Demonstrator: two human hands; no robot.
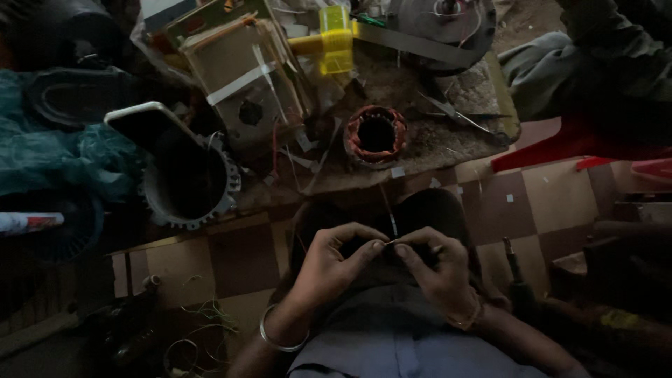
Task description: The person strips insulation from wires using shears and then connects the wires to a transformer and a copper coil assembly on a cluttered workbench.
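Both hands meet just below the copper-wound stator (376, 134), the landmark here: the left hand (334, 260) and the right hand (435, 264) each pinch one thin wire (389, 213) between thumb and forefinger, fingertips nearly touching, probably to steady its fine end. The wire rises toward the stator, which stands on the counter (434, 147) with its bore facing up (easy to reach). Left of the stator sits one grey motor housing (189, 183); right of it, one pair of scissors (458, 115); above it, one yellow mallet (329, 40)

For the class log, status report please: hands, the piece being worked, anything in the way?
Left hand and right hand pinch a thin wire together at the fingertips. Copper-wound stator sits apart on the bench. Nothing between them.
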